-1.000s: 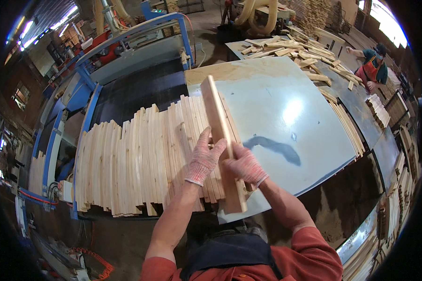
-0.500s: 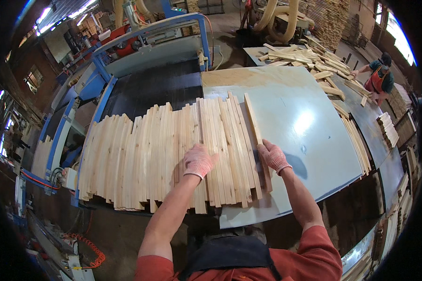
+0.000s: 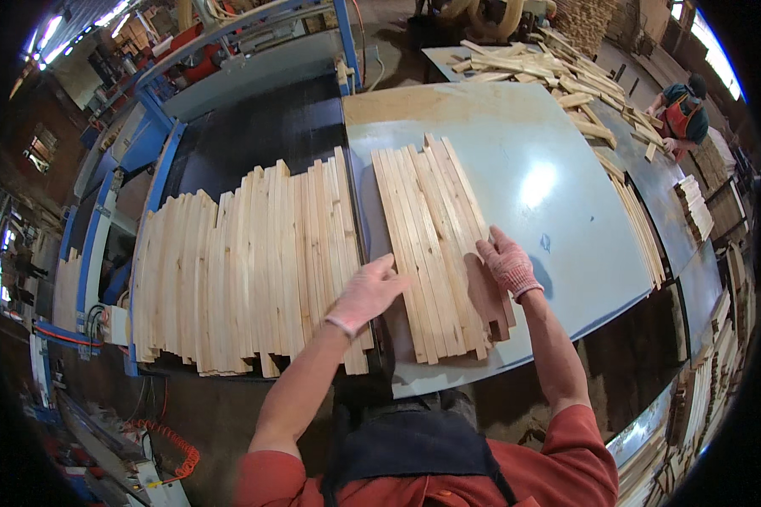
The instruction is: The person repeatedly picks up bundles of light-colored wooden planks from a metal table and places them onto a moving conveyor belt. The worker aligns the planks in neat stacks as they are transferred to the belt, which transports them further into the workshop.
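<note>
A group of pale wooden strips (image 3: 427,253) lies side by side on the grey metal table, apart from a wider row of strips (image 3: 245,270) on the left. My left hand (image 3: 369,291), in a pinkish knit glove, is at the group's left edge with its fingers apart and slightly blurred. At the opposite edge, my right hand (image 3: 511,266), gloved the same way, rests against the outermost strip with its fingers stretched out. The strips stand between the two hands, and neither hand wraps around one.
The wider row lies partly on a black conveyor belt (image 3: 262,127) beneath a blue machine frame (image 3: 156,110). A grey metal table (image 3: 558,245) extends rightward. Beyond it lie a heap of loose wood pieces (image 3: 533,68) and a co-worker (image 3: 683,118) in an orange apron.
The right-hand strips have parted from the wide row and slid right, leaving a gap. My left hand has moved from atop the row to that gap; my right hand has shifted slightly right.
</note>
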`<state>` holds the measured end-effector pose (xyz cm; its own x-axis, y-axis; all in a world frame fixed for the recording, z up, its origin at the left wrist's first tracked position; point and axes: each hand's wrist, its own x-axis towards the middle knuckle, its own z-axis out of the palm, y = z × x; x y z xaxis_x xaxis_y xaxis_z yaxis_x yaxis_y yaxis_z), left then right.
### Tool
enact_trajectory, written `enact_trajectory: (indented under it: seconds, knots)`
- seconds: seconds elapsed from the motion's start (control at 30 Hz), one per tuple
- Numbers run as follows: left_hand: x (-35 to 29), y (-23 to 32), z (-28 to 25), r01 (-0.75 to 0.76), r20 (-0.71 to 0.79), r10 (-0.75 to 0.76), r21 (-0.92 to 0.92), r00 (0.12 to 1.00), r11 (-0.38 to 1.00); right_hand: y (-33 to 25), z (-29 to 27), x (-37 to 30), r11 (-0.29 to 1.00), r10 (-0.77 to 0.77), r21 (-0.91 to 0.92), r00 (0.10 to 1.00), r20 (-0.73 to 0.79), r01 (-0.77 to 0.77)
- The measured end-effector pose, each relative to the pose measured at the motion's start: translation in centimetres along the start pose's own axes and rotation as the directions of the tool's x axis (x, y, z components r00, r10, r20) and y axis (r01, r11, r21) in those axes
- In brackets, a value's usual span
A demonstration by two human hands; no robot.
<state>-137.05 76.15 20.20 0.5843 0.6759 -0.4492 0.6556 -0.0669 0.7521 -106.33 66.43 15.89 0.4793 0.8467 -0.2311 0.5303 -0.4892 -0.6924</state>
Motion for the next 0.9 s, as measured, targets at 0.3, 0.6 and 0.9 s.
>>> enact_trajectory:
  seconds: [0.3, 0.6, 0.9]
  knots:
    - [-19.8, -29.4, -18.5, -0.098, -0.802, -0.263, -0.368, 0.536, 0.924, -7.9, 1.6, -8.1, 0.88, -0.159, 0.394, 0.946, -0.281, 0.265]
    - [-36.6, -42.5, -36.9, 0.881, -0.956, -0.29, -0.103, 0.041, 0.462, -10.7, 19.3, -7.9, 0.826, -0.166, 0.559, 0.98, 0.11, 0.077]
    - [-41.0, -46.8, -42.2, 0.928, -0.93, -0.316, 0.062, 0.187, 0.368, -14.7, 24.2, -7.5, 0.838, -0.089, 0.534, 0.993, -0.076, 0.116]
